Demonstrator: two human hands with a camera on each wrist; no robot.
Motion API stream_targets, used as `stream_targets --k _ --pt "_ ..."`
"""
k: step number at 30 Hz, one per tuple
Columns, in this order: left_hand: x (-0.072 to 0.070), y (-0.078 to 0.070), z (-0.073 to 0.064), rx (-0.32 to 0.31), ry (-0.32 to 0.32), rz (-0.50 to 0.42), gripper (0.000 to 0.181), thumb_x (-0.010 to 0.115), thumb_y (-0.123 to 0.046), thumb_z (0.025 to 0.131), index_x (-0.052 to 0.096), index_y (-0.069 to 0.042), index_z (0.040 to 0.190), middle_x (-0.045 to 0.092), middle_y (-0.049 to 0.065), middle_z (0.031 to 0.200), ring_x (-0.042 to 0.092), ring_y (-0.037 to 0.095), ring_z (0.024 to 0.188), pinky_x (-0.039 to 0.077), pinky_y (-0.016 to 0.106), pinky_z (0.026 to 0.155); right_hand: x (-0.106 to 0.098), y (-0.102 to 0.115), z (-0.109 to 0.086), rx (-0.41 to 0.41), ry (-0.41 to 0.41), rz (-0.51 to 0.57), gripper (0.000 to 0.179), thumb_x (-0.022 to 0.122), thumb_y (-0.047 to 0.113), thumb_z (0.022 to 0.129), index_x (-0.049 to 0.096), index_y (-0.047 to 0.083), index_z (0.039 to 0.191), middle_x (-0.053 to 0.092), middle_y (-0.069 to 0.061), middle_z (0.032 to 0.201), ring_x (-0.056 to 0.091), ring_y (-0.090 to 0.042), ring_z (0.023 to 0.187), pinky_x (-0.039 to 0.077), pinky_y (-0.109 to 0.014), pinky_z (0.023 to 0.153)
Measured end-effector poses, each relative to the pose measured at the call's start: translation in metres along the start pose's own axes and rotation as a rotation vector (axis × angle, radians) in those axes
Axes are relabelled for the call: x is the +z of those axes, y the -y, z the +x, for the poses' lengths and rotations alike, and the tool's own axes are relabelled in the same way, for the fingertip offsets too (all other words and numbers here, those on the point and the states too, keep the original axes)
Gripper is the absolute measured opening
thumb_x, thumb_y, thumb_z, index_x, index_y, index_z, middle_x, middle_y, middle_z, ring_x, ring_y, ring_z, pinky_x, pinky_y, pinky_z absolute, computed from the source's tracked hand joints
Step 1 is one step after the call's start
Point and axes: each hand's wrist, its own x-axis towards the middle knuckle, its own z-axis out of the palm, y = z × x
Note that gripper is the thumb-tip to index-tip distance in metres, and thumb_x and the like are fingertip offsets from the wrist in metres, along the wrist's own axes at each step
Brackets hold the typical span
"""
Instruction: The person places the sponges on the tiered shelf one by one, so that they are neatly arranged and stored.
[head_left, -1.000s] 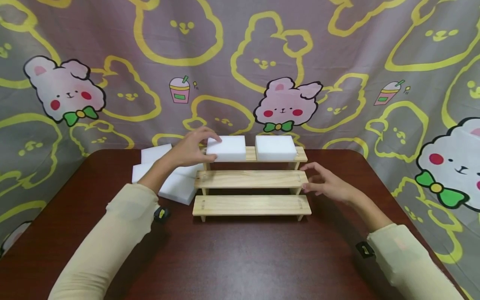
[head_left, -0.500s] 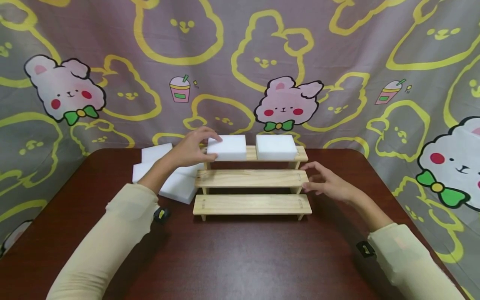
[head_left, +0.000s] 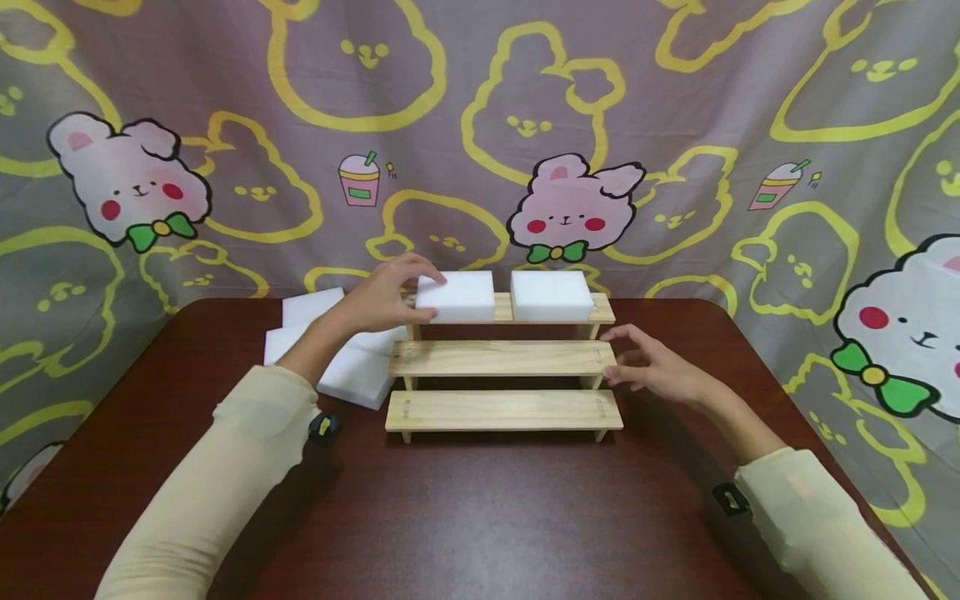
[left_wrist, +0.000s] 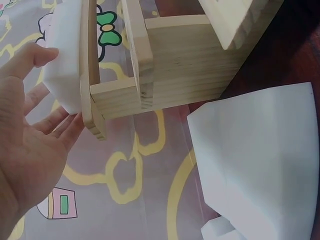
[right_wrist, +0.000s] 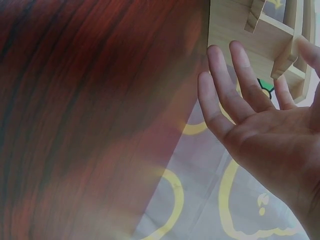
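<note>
On the top wooden shelf (head_left: 503, 310), the left foam block (head_left: 463, 294), laid lengthwise, is pinched at its left end by the left hand (head_left: 381, 297), the relaxed right hand (head_left: 654, 367) being farther.

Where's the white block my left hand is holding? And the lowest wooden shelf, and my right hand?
White block (head_left: 459, 291), head view: its top face.
Lowest wooden shelf (head_left: 504, 408), head view: middle of its top.
Right hand (head_left: 662, 369), head view: its middle.
</note>
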Motion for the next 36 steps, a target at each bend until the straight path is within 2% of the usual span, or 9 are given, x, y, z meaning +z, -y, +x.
stream_targets --k 5,8,16,20,27,33,36 --pt "-0.002 0.004 -0.004 -0.006 0.002 -0.087 0.046 0.075 -0.011 0.091 0.063 0.000 0.134 0.049 0.021 0.144 0.054 0.045 0.127 0.043 0.058 0.109 0.000 -0.001 0.000 0.000 0.000 0.004 0.054 0.066 0.018 0.102 0.036 0.004 0.144 0.068 -0.023 0.112 0.070 -0.036 0.104 0.054 -0.045 0.083" --pt "-0.006 0.008 -0.009 -0.008 -0.017 -0.136 0.047 0.073 -0.009 0.093 0.060 0.001 0.137 0.048 0.022 0.146 0.053 0.047 0.130 0.044 0.059 0.108 0.001 -0.001 0.001 -0.011 0.000 0.001 0.054 0.066 0.019 0.102 0.036 0.004 0.144 0.069 -0.023 0.112 0.070 -0.035 0.103 0.054 -0.045 0.082" --pt "-0.015 0.014 -0.027 -0.010 -0.060 -0.140 0.043 0.070 -0.007 0.094 0.060 0.004 0.135 0.051 0.022 0.143 0.053 0.042 0.129 0.044 0.057 0.109 0.001 -0.001 0.000 -0.002 0.001 -0.001 0.055 0.067 0.019 0.101 0.036 0.004 0.145 0.068 -0.021 0.114 0.070 -0.034 0.104 0.053 -0.045 0.083" --pt "-0.019 0.017 -0.037 -0.024 -0.063 -0.156 0.040 0.071 -0.003 0.095 0.060 0.005 0.133 0.052 0.024 0.139 0.055 0.045 0.129 0.045 0.056 0.109 0.001 -0.002 0.001 -0.003 0.004 0.000 0.056 0.067 0.019 0.101 0.035 0.004 0.145 0.067 -0.021 0.115 0.070 -0.033 0.104 0.053 -0.045 0.083" --pt "-0.028 0.019 -0.058 -0.066 -0.090 -0.049 0.039 0.072 -0.008 0.095 0.063 0.003 0.131 0.057 0.022 0.134 0.053 0.041 0.129 0.041 0.058 0.110 0.001 -0.001 0.000 -0.010 -0.003 -0.001 0.055 0.067 0.019 0.101 0.035 0.004 0.144 0.067 -0.022 0.115 0.071 -0.035 0.104 0.054 -0.046 0.083" --pt "-0.029 0.027 -0.076 -0.079 -0.099 -0.012 0.037 0.074 -0.007 0.094 0.065 0.003 0.128 0.059 0.020 0.134 0.050 0.037 0.131 0.045 0.057 0.107 0.001 -0.001 -0.001 -0.005 0.007 0.000 0.056 0.066 0.019 0.102 0.034 0.003 0.145 0.067 -0.022 0.116 0.070 -0.035 0.105 0.054 -0.046 0.084" --pt "-0.029 0.035 -0.086 -0.086 -0.113 0.035 0.034 0.075 -0.008 0.094 0.066 0.001 0.125 0.062 0.020 0.131 0.053 0.038 0.128 0.047 0.057 0.104 0.001 -0.001 -0.001 -0.005 0.006 0.000 0.056 0.066 0.019 0.102 0.034 0.003 0.145 0.067 -0.022 0.116 0.071 -0.035 0.105 0.054 -0.046 0.084"
